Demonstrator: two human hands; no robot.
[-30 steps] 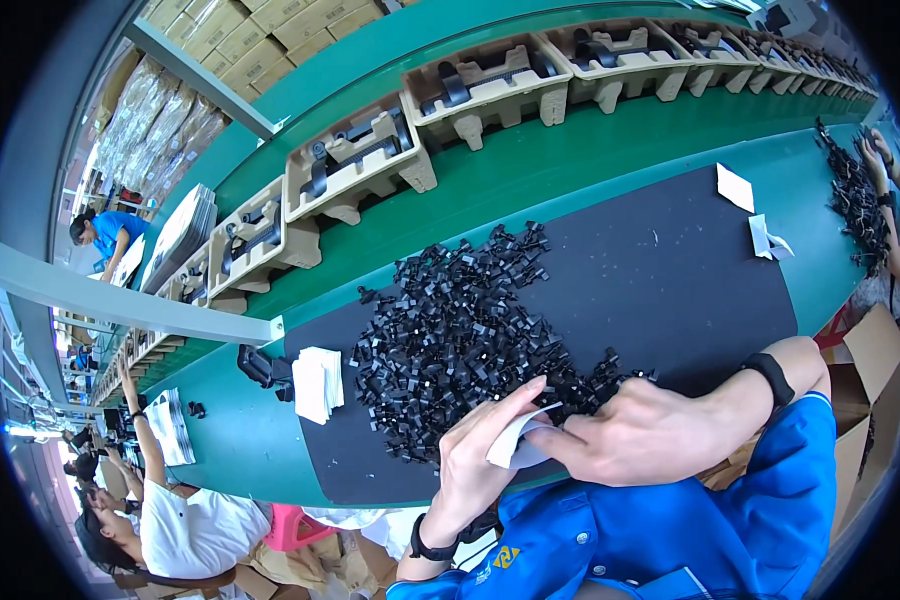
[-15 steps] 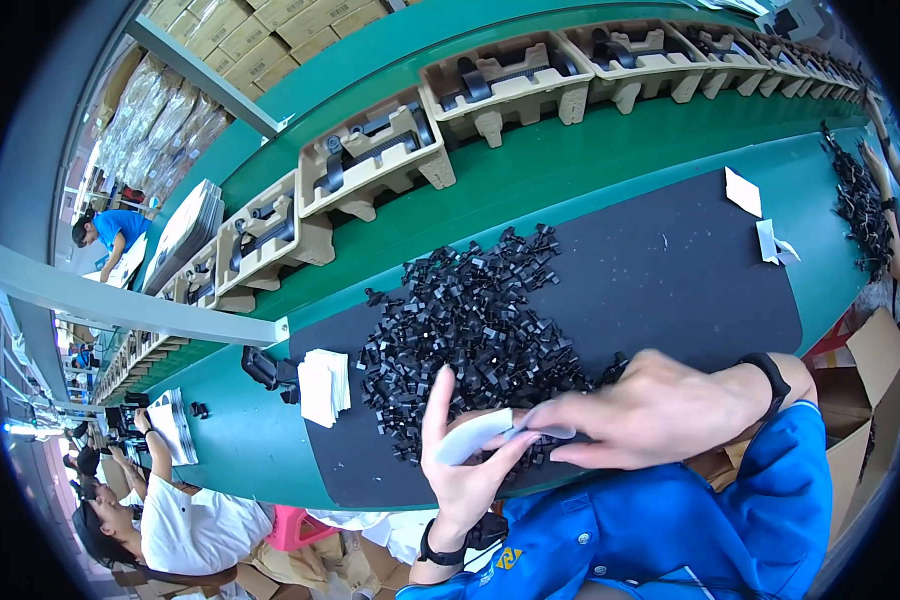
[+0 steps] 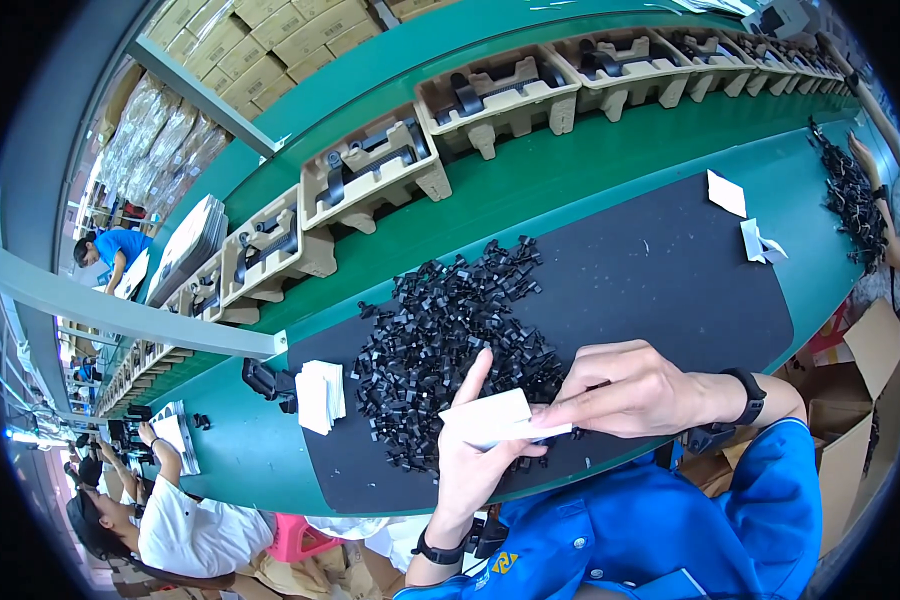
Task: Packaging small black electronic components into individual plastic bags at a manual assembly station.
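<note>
My left hand holds a small folded sheet of white paper, its thumb raised along the left side. Closed in a pinch, my right hand has its fingertips on the paper's right end. A small dark bit shows between the right hand's fingers; I cannot make out what it is. Below and beyond both hands spreads a large pile of small black plastic parts on a dark grey mat. The paper hides part of the left palm and fingers.
A stack of white papers lies left of the pile, beside a black part. A white sheet and a folded paper lie far right. Beyond, moulded trays line a green conveyor. Co-workers sit left and right.
The paper, curved and blurred before, now shows flat faces with a fold. My right hand has risen slightly and its fingers are more bent. The view has shifted a little.
</note>
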